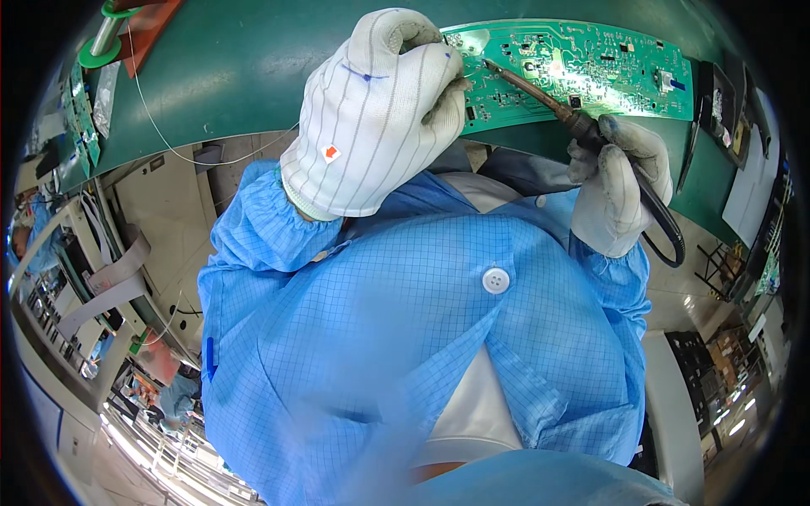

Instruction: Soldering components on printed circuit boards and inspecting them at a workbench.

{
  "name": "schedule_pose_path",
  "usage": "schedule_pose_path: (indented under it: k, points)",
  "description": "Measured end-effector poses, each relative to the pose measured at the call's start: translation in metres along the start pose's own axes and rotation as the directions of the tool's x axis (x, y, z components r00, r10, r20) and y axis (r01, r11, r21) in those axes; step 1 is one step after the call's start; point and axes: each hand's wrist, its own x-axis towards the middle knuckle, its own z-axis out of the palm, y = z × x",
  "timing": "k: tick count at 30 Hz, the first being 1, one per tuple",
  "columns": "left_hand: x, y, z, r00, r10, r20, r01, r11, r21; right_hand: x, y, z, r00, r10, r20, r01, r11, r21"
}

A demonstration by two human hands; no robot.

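Coat: blue, fine dark check, fills the near ground; pale button [496, 280] at the chest, blue pen [211, 359] at its left side.
Right hand [623, 181]: pale glove, greyed at the fingers; fingers curled closed round the handle of the iron [582, 125], just off the table's near edge.
Cable [666, 218]: black, loops down from behind the right hand.
Left hand [384, 118]: striped white glove, over the table's near edge; fingers bent into a tight pinch on the wire [202, 163], a short end showing at the fingertips. Sticker [330, 153] with red arrow near the wrist.
Iron: slants in from the right hand, tip over the board's left part, near the left fingertips; contact cannot be told.
Board [612, 80]: green, long, many small parts, bright glare mid-length; lies flat along the table's near edge, toward its right end. Left end beside the left hand.
Table [219, 93]: green top, near edge bowed by the lens.
Right end of table: dark tray [721, 110], pale sheet [749, 185] beside it.
Left end of table: spool [99, 52] with green flanges, wire trailing from it past the near edge; second board [82, 122] nearer the corner.
Far left: grey straps [105, 291], people in blue, small.
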Motion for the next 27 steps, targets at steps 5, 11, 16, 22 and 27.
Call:
schedule_pose_path:
  k: [5, 11, 16, 22, 27]
  points:
    - [0.000, 0.002, -0.001, 1.000, -0.018, -0.012, 0.018, 1.000, -0.013, -0.002, 0.004, -0.009, 0.994, -0.069, -0.080, 0.075, 0.994, 0.076]
    - [-0.001, -0.006, 0.000, 0.989, -0.075, -0.130, 0.051, 0.982, -0.180, 0.016, -0.007, -0.049, 0.820, -0.272, -0.503, 0.270, 0.960, -0.080]
    - [-0.008, 0.002, -0.007, 0.977, -0.205, -0.050, 0.191, 0.958, -0.212, 0.041, 0.030, -0.127, 0.520, -0.818, -0.246, 0.347, 0.466, -0.814]
    - [-0.012, -0.001, 0.000, 0.983, -0.178, -0.040, 0.162, 0.952, -0.261, 0.040, 0.002, -0.102, 0.661, -0.671, -0.336, 0.309, 0.652, -0.693]
    - [-0.011, 0.000, 0.002, 0.984, -0.172, -0.041, 0.158, 0.962, -0.223, 0.027, -0.004, -0.026, 0.909, -0.408, 0.084, 0.411, 0.912, -0.017]
